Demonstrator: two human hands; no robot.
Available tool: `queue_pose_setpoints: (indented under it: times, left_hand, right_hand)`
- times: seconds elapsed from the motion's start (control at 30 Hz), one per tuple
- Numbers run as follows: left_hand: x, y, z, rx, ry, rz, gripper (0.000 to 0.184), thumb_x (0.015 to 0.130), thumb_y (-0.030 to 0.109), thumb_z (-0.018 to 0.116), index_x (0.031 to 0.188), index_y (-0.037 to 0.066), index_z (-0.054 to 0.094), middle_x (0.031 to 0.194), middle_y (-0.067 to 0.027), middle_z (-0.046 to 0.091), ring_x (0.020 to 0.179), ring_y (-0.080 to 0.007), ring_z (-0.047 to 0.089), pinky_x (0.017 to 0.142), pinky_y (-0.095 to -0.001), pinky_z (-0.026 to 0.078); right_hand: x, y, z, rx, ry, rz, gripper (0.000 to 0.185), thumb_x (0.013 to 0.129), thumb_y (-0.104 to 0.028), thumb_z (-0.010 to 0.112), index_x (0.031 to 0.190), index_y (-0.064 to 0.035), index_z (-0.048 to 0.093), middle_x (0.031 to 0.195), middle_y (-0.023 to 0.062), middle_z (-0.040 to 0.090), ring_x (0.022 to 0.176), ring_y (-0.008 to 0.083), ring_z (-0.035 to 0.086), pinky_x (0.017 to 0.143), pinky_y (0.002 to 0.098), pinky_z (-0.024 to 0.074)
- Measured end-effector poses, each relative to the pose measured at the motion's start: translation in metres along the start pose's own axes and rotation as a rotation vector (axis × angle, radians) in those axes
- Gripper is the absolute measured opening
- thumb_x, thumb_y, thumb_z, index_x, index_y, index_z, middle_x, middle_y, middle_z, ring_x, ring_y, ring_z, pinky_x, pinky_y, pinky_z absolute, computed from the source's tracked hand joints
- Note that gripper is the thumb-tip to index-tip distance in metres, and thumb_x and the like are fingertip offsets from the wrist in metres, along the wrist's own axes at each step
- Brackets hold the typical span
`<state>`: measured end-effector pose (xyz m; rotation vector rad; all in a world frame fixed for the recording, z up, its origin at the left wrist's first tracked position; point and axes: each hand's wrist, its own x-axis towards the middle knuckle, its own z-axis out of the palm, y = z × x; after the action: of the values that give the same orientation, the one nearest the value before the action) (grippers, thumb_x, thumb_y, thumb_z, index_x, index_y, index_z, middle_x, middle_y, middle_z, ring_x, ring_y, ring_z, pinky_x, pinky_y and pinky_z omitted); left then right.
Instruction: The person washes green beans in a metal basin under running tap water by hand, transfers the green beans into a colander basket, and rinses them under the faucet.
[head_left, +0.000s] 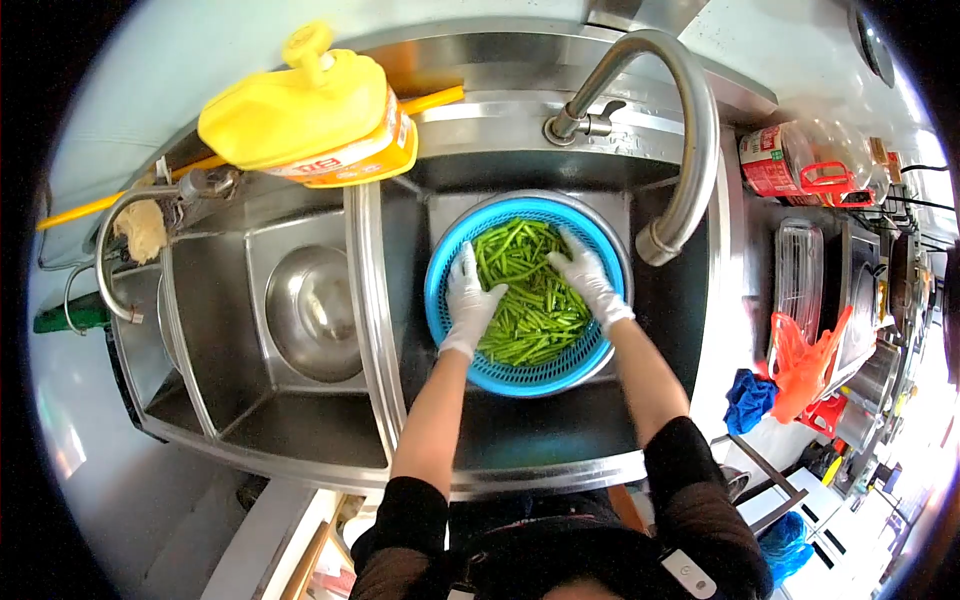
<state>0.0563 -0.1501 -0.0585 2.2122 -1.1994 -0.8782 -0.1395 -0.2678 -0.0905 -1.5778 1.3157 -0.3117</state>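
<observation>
A blue plastic colander (500, 382) sits inside a metal basin (626, 255) in the right-hand sink. It is filled with cut green vegetable pieces (530, 305) that look like green beans or garlic stems. My left hand (468, 300), in a thin whitish glove, rests at the left side of the pile with thumb and fingers apart. On the upper right of the pile lies my right hand (588, 275), gloved the same way, its fingers stretched over the pieces and its thumb apart. Neither hand visibly grips anything.
A curved faucet (700, 130) arches over the sink's right side. At the back left stands a yellow jug (300, 110). The neighbouring sink holds a metal bowl (315, 312). To the right are a clear plastic bottle (815, 160), a red plastic bag (805, 365) and a blue cloth (748, 400).
</observation>
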Motion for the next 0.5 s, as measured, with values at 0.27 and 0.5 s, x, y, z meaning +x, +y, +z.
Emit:
queue_pose_setpoints:
  times: [0.27,0.5]
  left_hand:
    - [-0.022,-0.020,0.013,0.466,-0.307,0.230,0.062,0.074,0.033,0.071,0.130,0.021,0.048,0.135,-0.0174,0.035,0.121,-0.0355,0.038,0.090,-0.0493,0.039]
    - [0.000,-0.023,0.020,0.531,-0.515,0.329,0.040,0.068,0.017,0.072,0.107,0.012,0.062,0.120,-0.0126,0.049,0.101,-0.0328,0.054,0.083,-0.0396,0.049]
  right_hand:
    - [-0.046,0.033,0.012,-0.557,-0.285,-0.068,0.065,0.078,-0.038,0.065,0.135,-0.0137,0.044,0.137,0.0200,0.042,0.123,0.0382,0.043,0.100,0.0501,0.0352]
    - [-0.056,0.009,0.018,-0.740,-0.347,-0.015,0.048,0.072,-0.024,0.067,0.117,-0.0079,0.062,0.137,0.0230,0.040,0.124,0.0347,0.044,0.102,0.0430,0.0383]
